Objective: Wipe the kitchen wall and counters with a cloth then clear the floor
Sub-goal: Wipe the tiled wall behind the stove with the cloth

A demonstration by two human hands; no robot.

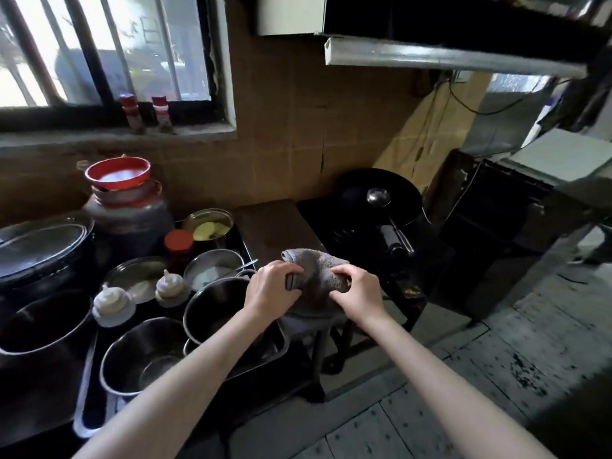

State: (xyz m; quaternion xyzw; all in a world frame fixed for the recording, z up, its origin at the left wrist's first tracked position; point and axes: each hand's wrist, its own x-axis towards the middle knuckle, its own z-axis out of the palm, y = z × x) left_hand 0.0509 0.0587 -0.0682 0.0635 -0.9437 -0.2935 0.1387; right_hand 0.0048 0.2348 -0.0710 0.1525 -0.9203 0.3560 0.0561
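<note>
Both hands (316, 288) around grey cloth (318, 276)

Both bare forearms reach forward, left hand (273, 286) and right hand (356, 288) with fingers curled.

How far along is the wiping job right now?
Early. Both the left hand and right hand grip the grey cloth, held above the counter edge beside the stove. Nothing looks wiped: the tiled wall is grimy, the crowded counter and floor remain.
</note>
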